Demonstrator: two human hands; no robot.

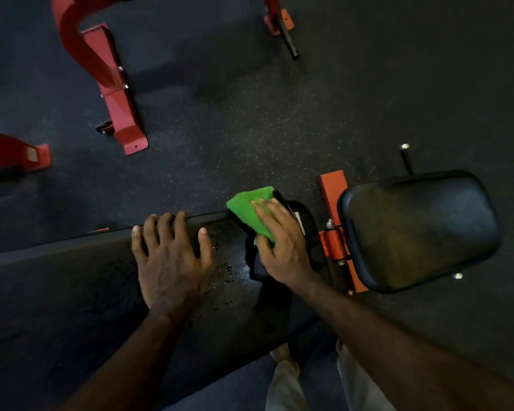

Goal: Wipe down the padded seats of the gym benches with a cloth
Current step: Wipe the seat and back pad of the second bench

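The speckled black rubber floor (250, 120) fills most of the frame. Across the lower left runs the long black padded back pad (72, 292) of a gym bench, its vinyl worn and cracked, with scattered wet droplets (223, 271) glinting on it just right of the left hand. At right centre sits the shorter black seat pad (419, 229), rounded at the corners and apart from the long pad; an orange-red bench frame (336, 209) with a hinge bracket shows in the gap between the two pads. Red steel machine legs (113, 93) stand in the upper left, another red foot (21, 155) at the left edge, and a smaller red bracket with a black peg (282, 28) at the top centre.

The left hand (169, 262) lies flat on the long pad, fingers spread and straight, fingertips reaching over its far edge; its grip is wide and holds nothing. The right hand (282, 247) presses down on a bright green cloth (250, 209) at the right end of the long pad, near its far corner, fingers laid straight over the cloth and thumb alongside it. Light trouser legs (288, 387) and one foot (282, 353) show at the bottom centre
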